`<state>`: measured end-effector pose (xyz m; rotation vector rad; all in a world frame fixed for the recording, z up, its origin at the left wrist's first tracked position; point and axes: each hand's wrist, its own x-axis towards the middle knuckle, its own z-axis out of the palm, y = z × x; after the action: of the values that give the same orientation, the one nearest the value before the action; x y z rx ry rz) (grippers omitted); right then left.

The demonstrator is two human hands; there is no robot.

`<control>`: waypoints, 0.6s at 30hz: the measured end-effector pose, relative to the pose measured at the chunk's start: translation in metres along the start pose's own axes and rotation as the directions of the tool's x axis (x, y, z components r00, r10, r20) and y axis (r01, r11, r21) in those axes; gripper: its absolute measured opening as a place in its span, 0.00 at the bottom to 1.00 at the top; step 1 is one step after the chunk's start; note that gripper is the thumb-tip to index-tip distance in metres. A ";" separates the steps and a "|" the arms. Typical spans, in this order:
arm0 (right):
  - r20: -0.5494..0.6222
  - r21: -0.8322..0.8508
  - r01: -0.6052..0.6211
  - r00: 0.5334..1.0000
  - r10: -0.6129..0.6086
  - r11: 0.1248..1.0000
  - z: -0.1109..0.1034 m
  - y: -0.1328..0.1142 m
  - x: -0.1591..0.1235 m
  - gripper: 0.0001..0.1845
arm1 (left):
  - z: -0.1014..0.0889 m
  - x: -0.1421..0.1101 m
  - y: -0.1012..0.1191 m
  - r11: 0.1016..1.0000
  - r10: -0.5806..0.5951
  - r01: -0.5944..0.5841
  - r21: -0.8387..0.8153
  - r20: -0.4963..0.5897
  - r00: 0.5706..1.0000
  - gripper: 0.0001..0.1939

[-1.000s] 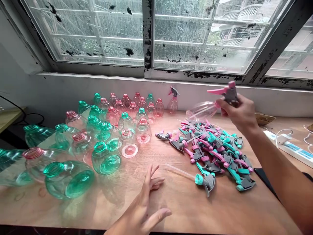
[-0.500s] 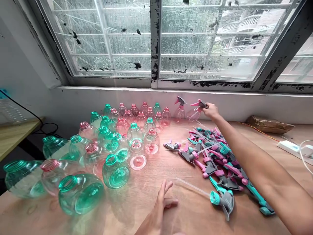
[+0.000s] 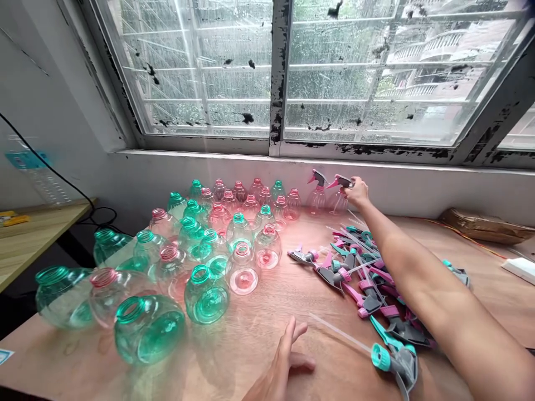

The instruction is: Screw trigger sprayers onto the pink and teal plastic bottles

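Note:
My right hand (image 3: 356, 192) reaches to the back of the table, its fingers closed on the grey-and-pink trigger head of a clear pink spray bottle (image 3: 337, 204). That bottle stands upright by the wall, just right of another fitted spray bottle (image 3: 316, 200). Low in the middle, my left hand (image 3: 281, 359) hovers over or rests on the wood with fingers apart and nothing in it. Near it lies a teal-and-grey spray trigger (image 3: 395, 362) with its clear tube pointing left. My right forearm partly hides a heap of pink, teal and grey spray triggers (image 3: 368, 284).
Several open-necked clear bottles, green (image 3: 207, 295) and pink (image 3: 243, 270), fill the left of the wooden table (image 3: 254, 334). A brown wrapped packet (image 3: 487, 224) and a white power strip (image 3: 520, 270) lie at the right. Behind is a window (image 3: 200, 72) above the wall.
The spray bottle in my right hand has gone from tilted to upright beside the other one. My left hand keeps about the same pose, and the view has shifted a little left.

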<state>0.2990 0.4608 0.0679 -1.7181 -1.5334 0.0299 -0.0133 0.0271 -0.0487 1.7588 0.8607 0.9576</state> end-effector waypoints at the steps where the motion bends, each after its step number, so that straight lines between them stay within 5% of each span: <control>1: 0.001 -0.013 -0.022 1.000 0.022 1.000 0.002 -0.001 0.000 0.19 | 0.001 0.000 -0.001 1.000 0.011 -0.011 0.015 -0.003 1.000 0.46; 5: 0.085 -0.051 -0.053 0.995 0.057 0.997 0.009 0.003 -0.009 0.25 | 0.002 0.000 0.004 0.998 -0.031 0.032 0.058 -0.022 0.999 0.49; 10: 0.204 -0.086 -0.031 0.978 0.048 0.996 0.006 0.011 -0.030 0.54 | 0.000 0.002 0.006 0.998 -0.054 0.054 0.034 -0.009 0.999 0.48; 15: 0.193 -0.118 0.059 0.980 -0.035 0.991 -0.025 0.009 -0.049 0.51 | 0.002 0.001 -0.001 1.000 0.025 -0.025 -0.006 -0.006 1.000 0.40; 18: 0.159 -0.111 0.126 0.981 -0.107 0.986 -0.060 0.008 -0.069 0.44 | 0.001 -0.006 0.008 0.992 0.021 -0.016 0.123 -0.037 0.999 0.37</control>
<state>0.3185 0.3712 0.0702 -1.7496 -1.7789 0.0092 -0.0142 0.0193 -0.0424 1.8609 0.9467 0.9709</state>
